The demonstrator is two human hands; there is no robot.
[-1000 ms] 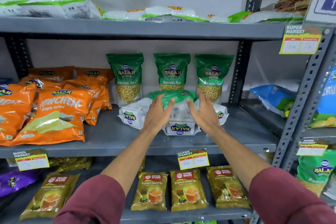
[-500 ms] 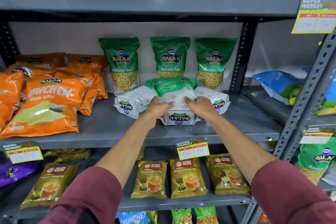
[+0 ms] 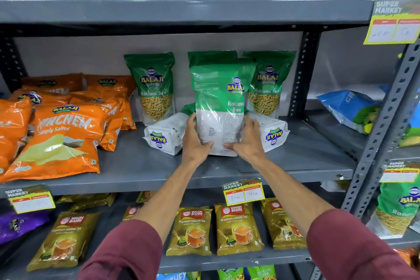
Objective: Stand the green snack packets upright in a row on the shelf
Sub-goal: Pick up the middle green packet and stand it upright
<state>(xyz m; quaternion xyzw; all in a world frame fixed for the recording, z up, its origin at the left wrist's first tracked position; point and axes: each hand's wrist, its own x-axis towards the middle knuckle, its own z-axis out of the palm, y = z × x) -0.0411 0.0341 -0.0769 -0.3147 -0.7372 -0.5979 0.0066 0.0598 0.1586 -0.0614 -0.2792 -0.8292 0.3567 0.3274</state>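
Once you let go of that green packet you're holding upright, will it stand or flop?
The green packet probably stands: both hands, left hand and right hand, hold it upright by a flat base. Its glossy film looks slippery and soft, so it may lean. The standing packets behind could prop it.

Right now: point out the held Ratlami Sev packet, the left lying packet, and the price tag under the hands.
held Ratlami Sev packet (image 3: pixel 219 107), head view, middle of its back face.
left lying packet (image 3: pixel 164 133), head view, white back panel.
price tag (image 3: pixel 244 192), head view, centre of yellow label.
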